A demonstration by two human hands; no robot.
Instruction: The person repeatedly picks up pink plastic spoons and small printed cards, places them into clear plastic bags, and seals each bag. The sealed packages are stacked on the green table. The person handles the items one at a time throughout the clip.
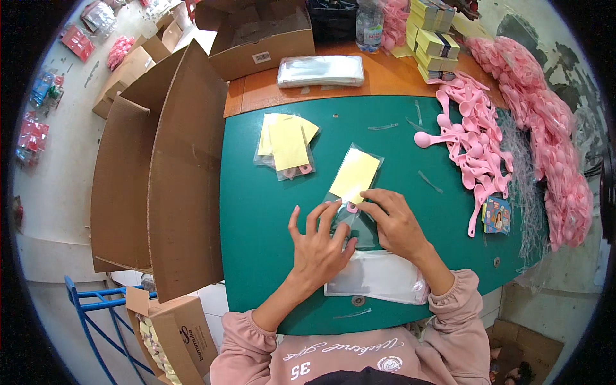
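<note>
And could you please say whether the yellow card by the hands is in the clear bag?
It looks in: the clear bag shows beyond the yellow card at its top and right edges.

Between the left hand [321,247] and the right hand [393,223] is a bag [366,232] of thin, glossy, clear plastic; the yellow card [356,174] inside looks like smooth, matt paper. On the near side of the hands, a stack of bags [366,274] has the same shiny plastic. Under both hands, the green tabletop [263,237] is smooth and rather matt. Right of the hands, the pink spoons [471,123] are of smooth, slightly glossy plastic. Left of the hands, the tall box [186,179] is of matt brown cardboard.
</note>
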